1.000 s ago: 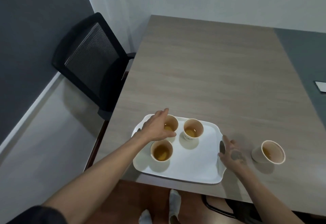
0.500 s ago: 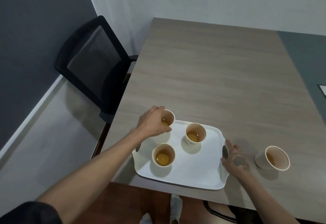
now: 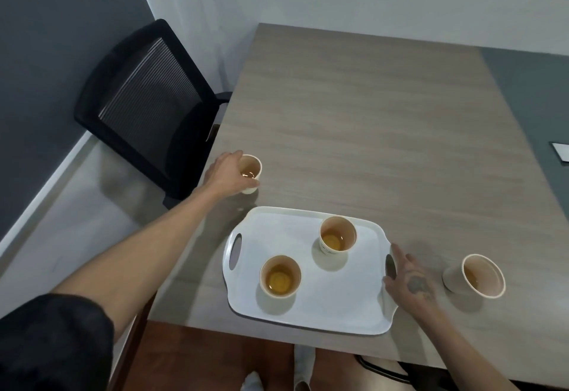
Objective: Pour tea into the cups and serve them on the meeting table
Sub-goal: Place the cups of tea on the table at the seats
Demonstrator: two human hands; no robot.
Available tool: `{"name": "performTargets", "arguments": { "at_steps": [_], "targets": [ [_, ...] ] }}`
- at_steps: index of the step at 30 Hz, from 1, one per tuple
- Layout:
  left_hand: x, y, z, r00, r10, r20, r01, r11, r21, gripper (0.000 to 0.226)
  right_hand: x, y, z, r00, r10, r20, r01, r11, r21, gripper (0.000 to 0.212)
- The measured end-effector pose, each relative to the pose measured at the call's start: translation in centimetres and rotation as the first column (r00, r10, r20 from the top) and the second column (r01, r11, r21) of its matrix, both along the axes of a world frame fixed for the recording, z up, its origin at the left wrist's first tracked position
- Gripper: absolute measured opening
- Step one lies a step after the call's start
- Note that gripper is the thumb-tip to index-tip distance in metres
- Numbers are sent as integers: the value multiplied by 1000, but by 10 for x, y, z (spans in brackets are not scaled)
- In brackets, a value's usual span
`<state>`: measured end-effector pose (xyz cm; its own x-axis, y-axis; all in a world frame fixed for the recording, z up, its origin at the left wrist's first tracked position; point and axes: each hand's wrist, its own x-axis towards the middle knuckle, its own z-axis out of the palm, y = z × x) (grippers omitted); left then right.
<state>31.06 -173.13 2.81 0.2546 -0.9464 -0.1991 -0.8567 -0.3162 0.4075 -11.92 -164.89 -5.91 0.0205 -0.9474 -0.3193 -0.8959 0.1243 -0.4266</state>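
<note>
My left hand [image 3: 226, 173] grips a cup [image 3: 251, 172] near the tabletop's [image 3: 369, 128] left edge, beyond the tray [image 3: 338, 298]. I keep it level, set the base flat, then let go slowly. My right hand [image 3: 412, 279], fingers spread, touches the tray's right rim.

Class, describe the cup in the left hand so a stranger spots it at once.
On the table, look beside the black chair. A paper cup of tea is there, off the white tray. Only this cup is gripped by the left hand.
</note>
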Motion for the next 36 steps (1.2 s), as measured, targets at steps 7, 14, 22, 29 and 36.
{"name": "performTargets", "arguments": {
  "at_steps": [7,14,22,29,36],
  "targets": [
    [12,-14,-19,999,26,21,-26,1000,-4,64,3,0,1,1000,-6,-3,6,1000,-8,60],
    [12,-18,-27,999,41,28,-40,999,-26,67,2,-1,1,999,-22,-37,23,999,31,66],
    [13,-14,-23,999,44,-17,-44,999,-5,76,2,-1,-1,999,-38,-28,38,999,24,67],
    [5,32,-22,959,247,-137,-266,954,-139,83,2,-3,-5,1000,-23,-13,24,1000,18,57],
    [-19,109,-71,902,397,-167,-415,905,-91,43,4,8,-12,994,-112,13,113,993,-29,70]
  ]
}}
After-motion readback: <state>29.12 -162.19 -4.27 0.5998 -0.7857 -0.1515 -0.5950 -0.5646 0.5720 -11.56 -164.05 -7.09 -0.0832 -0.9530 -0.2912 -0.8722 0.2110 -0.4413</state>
